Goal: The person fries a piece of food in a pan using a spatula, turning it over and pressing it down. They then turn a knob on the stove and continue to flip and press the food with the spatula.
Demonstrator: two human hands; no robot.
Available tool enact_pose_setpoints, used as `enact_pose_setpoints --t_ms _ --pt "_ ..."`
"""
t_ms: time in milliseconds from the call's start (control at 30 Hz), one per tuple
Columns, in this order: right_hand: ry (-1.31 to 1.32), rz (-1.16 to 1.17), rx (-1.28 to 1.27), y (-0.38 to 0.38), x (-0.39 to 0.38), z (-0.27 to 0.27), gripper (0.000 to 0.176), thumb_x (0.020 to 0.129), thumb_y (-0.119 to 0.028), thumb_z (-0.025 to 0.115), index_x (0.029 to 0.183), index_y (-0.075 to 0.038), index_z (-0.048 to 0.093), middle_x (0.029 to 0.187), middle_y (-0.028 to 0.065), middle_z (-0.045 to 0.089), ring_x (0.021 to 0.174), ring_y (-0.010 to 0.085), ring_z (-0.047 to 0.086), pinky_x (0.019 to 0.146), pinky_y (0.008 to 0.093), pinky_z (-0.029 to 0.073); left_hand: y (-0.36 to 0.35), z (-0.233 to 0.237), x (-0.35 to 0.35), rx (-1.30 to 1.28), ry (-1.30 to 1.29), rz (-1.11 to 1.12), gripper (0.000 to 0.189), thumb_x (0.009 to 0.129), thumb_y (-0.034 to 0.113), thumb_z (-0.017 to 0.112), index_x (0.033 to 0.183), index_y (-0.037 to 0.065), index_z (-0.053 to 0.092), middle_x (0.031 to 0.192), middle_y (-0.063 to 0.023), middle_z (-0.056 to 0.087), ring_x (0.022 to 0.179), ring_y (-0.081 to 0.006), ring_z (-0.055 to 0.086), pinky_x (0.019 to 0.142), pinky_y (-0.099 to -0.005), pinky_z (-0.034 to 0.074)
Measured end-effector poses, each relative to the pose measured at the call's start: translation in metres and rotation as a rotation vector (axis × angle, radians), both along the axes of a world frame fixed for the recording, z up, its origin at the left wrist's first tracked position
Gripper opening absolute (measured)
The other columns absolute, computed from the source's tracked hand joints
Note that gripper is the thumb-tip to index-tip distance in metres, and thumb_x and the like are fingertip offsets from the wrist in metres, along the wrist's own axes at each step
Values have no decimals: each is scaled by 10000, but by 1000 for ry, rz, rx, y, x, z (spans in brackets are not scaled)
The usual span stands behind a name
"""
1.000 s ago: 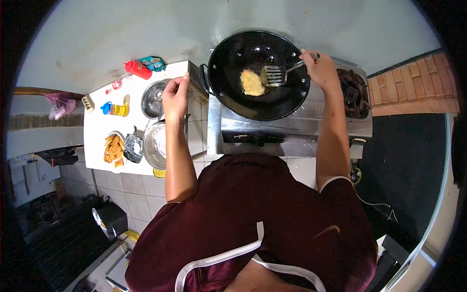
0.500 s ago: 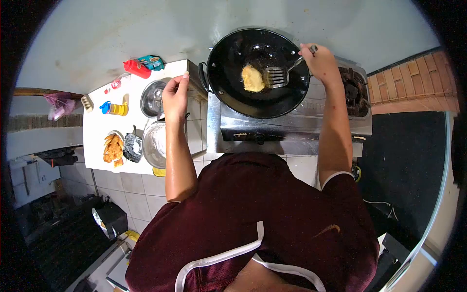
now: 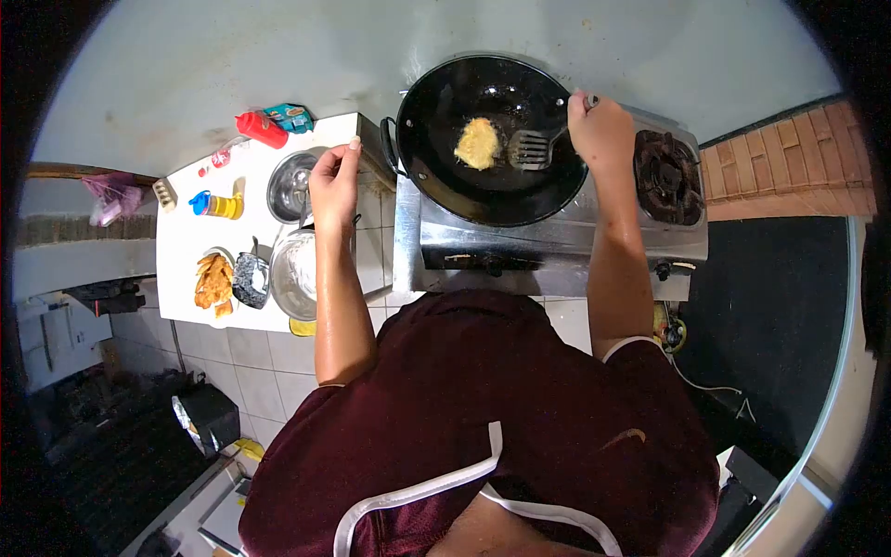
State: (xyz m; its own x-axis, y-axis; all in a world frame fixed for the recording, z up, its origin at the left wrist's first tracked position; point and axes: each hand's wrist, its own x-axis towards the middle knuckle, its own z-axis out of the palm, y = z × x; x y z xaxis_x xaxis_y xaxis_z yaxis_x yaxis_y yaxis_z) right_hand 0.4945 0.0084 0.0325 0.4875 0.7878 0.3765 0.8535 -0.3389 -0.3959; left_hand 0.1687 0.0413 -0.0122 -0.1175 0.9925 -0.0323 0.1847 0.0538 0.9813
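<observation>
My right hand (image 3: 601, 133) is closed round the handle of a slotted metal spatula (image 3: 531, 150), whose head rests in a big black wok (image 3: 501, 200) on the stove. Just left of the spatula head, apart from it, a pale golden battered piece (image 3: 478, 144) lies in the oil. My left hand (image 3: 335, 183) is raised over the side table near two metal bowls (image 3: 284, 190), thumb and fingertips pressed together; whatever they may hold is too small to make out.
On the white table (image 3: 181, 251) stand a plate of fried pieces (image 3: 213, 281), a black-and-white container (image 3: 251, 278), a yellow bottle with blue cap (image 3: 218, 205), a red bottle (image 3: 261, 130) and a teal packet (image 3: 290, 118). A second burner (image 3: 668, 178) is right of the wok.
The battered piece has shifted slightly left and turned in the wok. My right hand and the spatula have moved a little, leaving a wider gap to the piece. My left hand stays put.
</observation>
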Motion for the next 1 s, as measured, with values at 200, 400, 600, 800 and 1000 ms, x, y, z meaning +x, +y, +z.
enact_pose_setpoints --t_ms 200,400,600,800,1000 --pt "233 153 -1 2 19 -25 418 846 -382 490 738 -21 669 724 221 631 725 390 624 677 459 478 0 -3 -1 -11 -1 -20 303 854 351 637 880 50 651 736 26 559 668 -54 459 573 -202 349" --pt "475 115 24 -11 10 -21 348 851 -347 520 770 -51 684 694 174 640 700 332 634 647 385 469 -1 3 2 -18 -25 -4 286 861 284 649 874 -1 643 744 28 570 679 -49 453 625 -193 361" --pt "522 82 107 -18 2 -16 352 860 -343 521 777 -43 686 701 151 653 692 303 641 646 366 469 0 4 2 -32 -19 5 283 864 289 643 876 6 644 743 29 566 685 -53 453 634 -200 365" --pt "486 127 226 -20 -18 -2 334 873 -314 522 764 -40 679 701 128 661 684 278 645 641 347 471 0 6 -1 -7 -47 9 283 864 291 638 891 10 644 769 16 585 702 -63 468 662 -211 380" --pt "351 178 278 -17 -39 7 326 868 -306 527 720 -42 647 626 154 613 609 324 614 579 376 462 -1 18 -7 -27 -100 46 285 861 301 639 889 17 647 790 5 597 710 -75 484 681 -217 387"
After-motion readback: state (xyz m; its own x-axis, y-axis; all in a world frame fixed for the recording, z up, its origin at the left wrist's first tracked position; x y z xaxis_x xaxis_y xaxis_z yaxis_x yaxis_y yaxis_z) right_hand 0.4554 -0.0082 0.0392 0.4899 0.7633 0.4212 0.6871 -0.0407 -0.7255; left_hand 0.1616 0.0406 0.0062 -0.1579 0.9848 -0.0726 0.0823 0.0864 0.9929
